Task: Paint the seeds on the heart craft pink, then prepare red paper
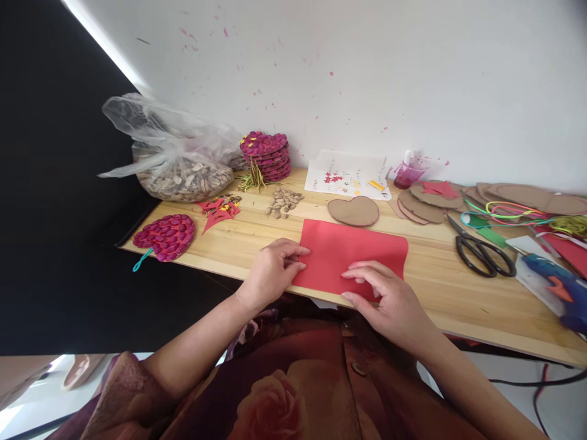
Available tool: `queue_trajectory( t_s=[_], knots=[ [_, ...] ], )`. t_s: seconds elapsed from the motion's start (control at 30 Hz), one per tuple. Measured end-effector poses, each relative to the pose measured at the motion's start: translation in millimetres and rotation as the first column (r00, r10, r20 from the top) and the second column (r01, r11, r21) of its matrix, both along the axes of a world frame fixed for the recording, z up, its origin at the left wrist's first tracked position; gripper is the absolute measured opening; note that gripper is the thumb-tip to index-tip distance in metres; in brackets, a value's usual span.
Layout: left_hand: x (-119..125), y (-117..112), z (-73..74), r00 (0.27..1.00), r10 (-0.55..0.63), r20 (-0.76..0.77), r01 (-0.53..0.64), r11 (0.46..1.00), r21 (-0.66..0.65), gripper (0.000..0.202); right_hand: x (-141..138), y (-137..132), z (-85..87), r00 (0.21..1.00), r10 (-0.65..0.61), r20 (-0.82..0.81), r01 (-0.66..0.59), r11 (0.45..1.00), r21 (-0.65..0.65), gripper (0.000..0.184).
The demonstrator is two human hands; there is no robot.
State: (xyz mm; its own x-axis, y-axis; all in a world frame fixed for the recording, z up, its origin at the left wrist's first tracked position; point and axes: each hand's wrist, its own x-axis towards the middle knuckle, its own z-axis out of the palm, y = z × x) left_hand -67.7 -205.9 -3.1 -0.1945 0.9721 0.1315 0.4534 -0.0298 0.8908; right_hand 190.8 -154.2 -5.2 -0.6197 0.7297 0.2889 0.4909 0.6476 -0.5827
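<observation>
A red sheet of paper (351, 252) lies flat near the front edge of the wooden table (431, 287). My left hand (271, 271) pinches the sheet's left edge with curled fingers. My right hand (384, 293) rests on the sheet's lower right part, fingers pressed down on it and slightly bent. Just behind the sheet lies a brown cardboard heart (353, 211).
Black scissors (481, 250) and a blue glue gun (557, 290) lie at the right. A plastic bag of shells (178, 165), a stack of magenta hearts (266, 153), a finished heart (166, 236), loose shells (283, 201), cardboard cutouts (428, 205), coloured cords (513, 212) sit behind.
</observation>
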Motion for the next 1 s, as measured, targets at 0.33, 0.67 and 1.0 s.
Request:
queue_trajectory(
  t_s=[0.33,0.67,1.0],
  knots=[
    [-1.4,0.1,-2.8,0.999,-0.010,-0.045,0.010,1.000,0.017,0.024,0.0,0.6,0.6,1.000,0.007,-0.002,-0.007,1.000,0.012,0.022],
    [0.6,-1.8,-0.6,0.995,-0.009,-0.099,0.016,0.997,0.072,0.025,1.1,0.5,-2.1,1.000,0.009,0.005,-0.009,1.000,0.019,0.024],
    [1.3,-2.2,-1.5,0.986,-0.010,-0.167,0.031,0.992,0.125,0.025,0.1,0.4,0.3,1.000,0.009,-0.004,-0.009,1.000,0.014,0.022]
  ],
)
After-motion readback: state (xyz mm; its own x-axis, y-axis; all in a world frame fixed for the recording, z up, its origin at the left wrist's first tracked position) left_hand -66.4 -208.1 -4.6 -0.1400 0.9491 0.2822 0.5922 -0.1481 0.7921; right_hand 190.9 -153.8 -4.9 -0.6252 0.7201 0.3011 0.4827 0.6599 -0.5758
